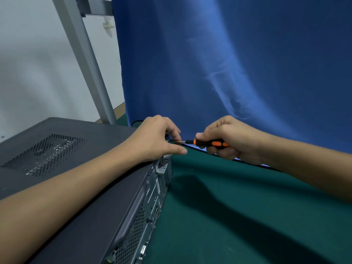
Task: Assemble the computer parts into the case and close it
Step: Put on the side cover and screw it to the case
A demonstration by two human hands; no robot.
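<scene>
A dark grey computer case (pixel 91 168) lies flat on the green table mat (pixel 247 206), its lid on, with a perforated vent on top and its rear port panel (pixel 152 216) facing right. My left hand (pixel 158 138) rests on the case's far rear corner, fingers curled around the tip of the screwdriver shaft there. My right hand (pixel 232 138) grips an orange-and-black screwdriver (pixel 209 143), held level, its tip pointing left into that corner. The screw itself is hidden behind my left fingers.
A blue cloth backdrop (pixel 238 63) hangs behind the table. A grey metal frame post (pixel 85 63) rises at the back left in front of a white wall. A thin black cable (pixel 266 165) runs along the mat's back edge.
</scene>
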